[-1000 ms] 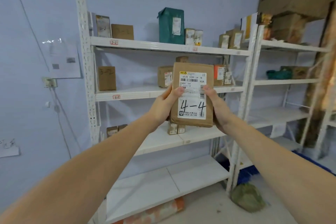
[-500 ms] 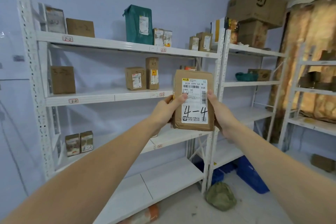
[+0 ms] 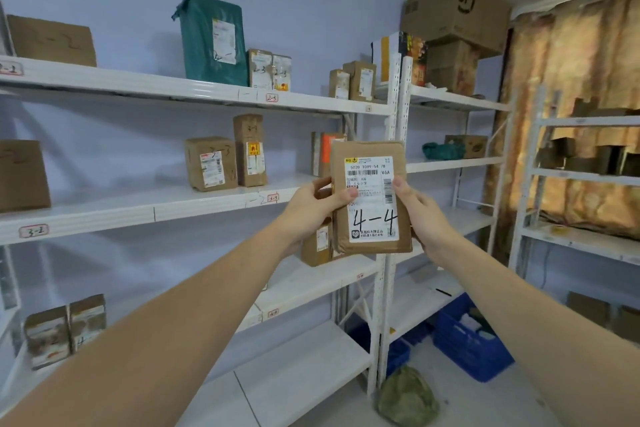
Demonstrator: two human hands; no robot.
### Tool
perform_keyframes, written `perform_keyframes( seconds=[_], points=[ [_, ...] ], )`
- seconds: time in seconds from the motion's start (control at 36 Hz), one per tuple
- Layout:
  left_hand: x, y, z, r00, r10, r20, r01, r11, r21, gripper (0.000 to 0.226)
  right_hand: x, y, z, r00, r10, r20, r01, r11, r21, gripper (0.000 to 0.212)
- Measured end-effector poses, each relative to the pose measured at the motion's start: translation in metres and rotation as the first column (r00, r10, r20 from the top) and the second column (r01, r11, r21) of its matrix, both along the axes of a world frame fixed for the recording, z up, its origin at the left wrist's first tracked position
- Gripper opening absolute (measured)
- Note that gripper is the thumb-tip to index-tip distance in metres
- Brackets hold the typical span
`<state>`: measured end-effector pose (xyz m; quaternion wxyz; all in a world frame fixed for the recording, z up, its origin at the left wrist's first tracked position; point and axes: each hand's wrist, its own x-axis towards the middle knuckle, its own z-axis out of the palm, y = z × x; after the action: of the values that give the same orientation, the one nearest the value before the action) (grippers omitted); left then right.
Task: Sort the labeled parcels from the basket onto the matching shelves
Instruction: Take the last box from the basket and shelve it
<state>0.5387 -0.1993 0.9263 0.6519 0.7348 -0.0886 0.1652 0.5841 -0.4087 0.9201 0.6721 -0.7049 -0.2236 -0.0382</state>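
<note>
Pale lilac walls close in this small storeroom, lined with white metal shelving racks whose edges carry little handwritten tags such as 2-3 and 3-2. Out in front of the racks, at about the height of the middle shelf, the person holds up a flat brown cardboard parcel with a white shipping label marked "4-4" in black pen, upright and facing them. The left hand has it by the left edge, thumb curled over the label's front and the fingers out of sight behind; the right hand holds the right edge the same way, so each grip is closed round the parcel.

On the top shelf stands a tall teal plastic-wrapped package, with two small brown boxes just beside it. The middle shelf carries a pair of brown cartons with printed labels. A large brown cardboard box sits on top of the next rack. Down on the floor lies a blue plastic basket with things in it, and near it an olive green cloth bundle.
</note>
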Motion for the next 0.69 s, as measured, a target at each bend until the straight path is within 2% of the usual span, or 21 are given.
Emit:
perform_keyframes(
  seconds=[0.17,0.33,0.53,0.64,0.69],
  points=[
    [0.074,-0.006,-0.023,0.999,-0.017,-0.046,0.016,1.000,-0.022,0.070,0.065,-0.006,-0.025,0.998,-0.041,-0.040,0.041,0.999,0.007,0.031],
    [0.159,-0.023,-0.040,0.997,-0.042,-0.060,0.041,0.999,-0.019,0.070,0.146,-0.027,-0.043,0.996,-0.059,-0.069,0.057,0.998,-0.029,0.053],
    [0.259,-0.035,-0.050,0.998,-0.015,-0.061,0.016,1.000,0.013,0.077,0.253,-0.047,-0.046,0.998,-0.005,-0.070,-0.003,0.993,-0.118,0.055],
    [0.309,-0.030,-0.051,0.998,0.015,-0.063,-0.014,1.000,0.025,0.075,0.309,-0.042,-0.044,0.997,0.056,-0.057,-0.063,0.989,-0.132,0.032],
    [0.329,-0.023,-0.058,0.996,0.043,-0.080,-0.040,0.998,0.038,0.094,0.335,-0.035,-0.053,0.996,0.069,-0.060,-0.077,0.988,-0.133,0.028]
  ],
)
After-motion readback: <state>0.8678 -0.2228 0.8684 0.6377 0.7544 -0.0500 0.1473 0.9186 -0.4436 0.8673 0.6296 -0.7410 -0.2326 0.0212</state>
